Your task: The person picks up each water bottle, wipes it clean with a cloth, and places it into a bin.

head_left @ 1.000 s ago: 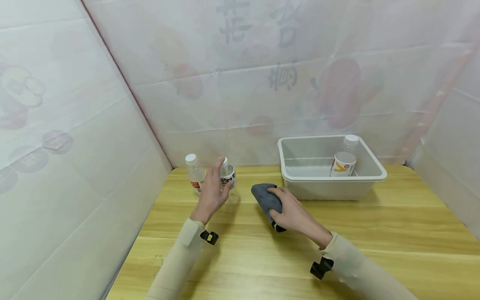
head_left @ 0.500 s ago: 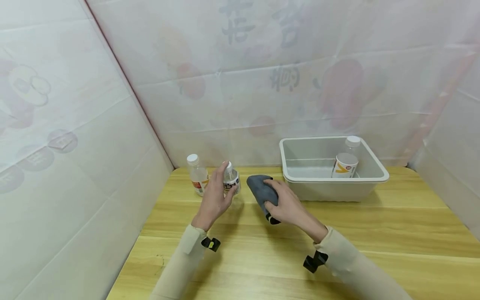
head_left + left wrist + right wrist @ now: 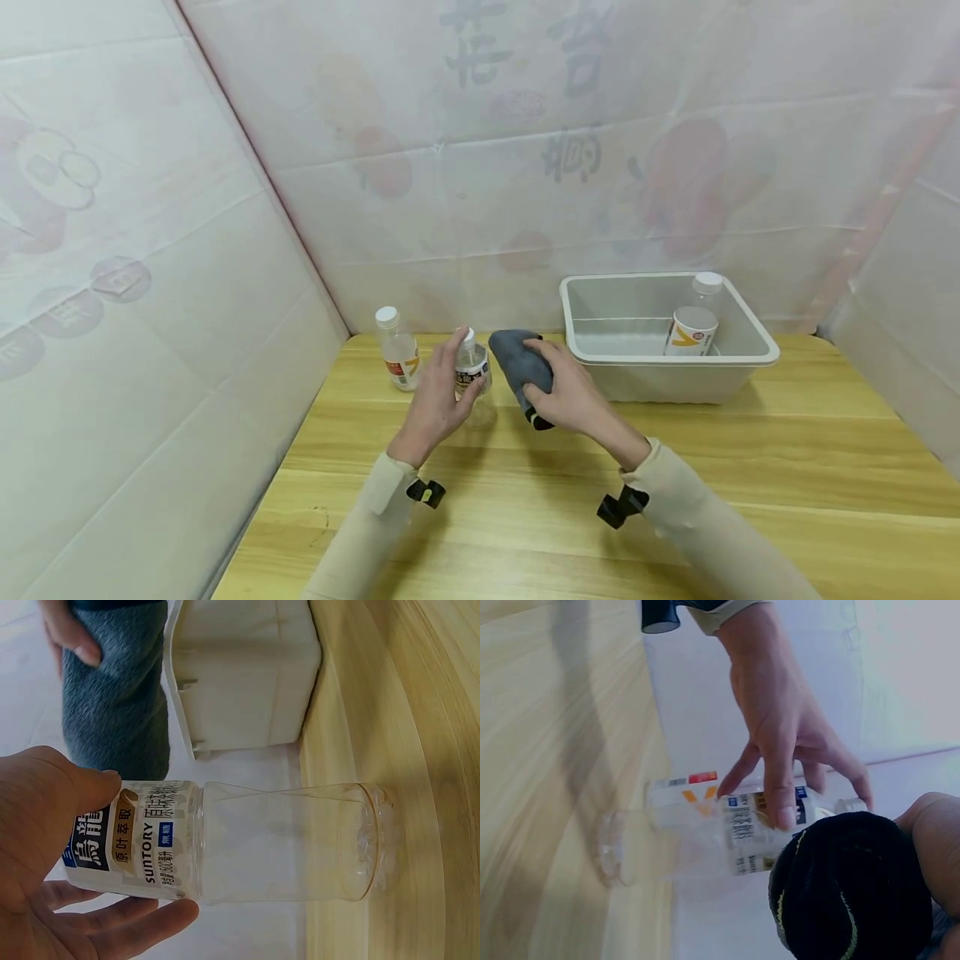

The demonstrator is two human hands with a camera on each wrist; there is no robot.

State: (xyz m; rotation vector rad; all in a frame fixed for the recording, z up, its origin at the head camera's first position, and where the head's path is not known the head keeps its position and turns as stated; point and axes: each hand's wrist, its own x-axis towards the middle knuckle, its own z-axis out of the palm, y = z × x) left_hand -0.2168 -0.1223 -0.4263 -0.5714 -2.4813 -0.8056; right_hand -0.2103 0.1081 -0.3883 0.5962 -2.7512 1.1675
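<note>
Left hand [image 3: 437,402] fingers curled around clear bottle [image 3: 472,367], upright on surface [image 3: 675,492]. Right hand [image 3: 573,392] clutching grey cloth [image 3: 519,367] beside bottle. Wiping not yet begun; bin [image 3: 738,354] transfer pending.

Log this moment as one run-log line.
left hand: grip on clear bottle, lifted off table | right hand: holds grey cloth beside it | white bin: one bottle inside
</note>
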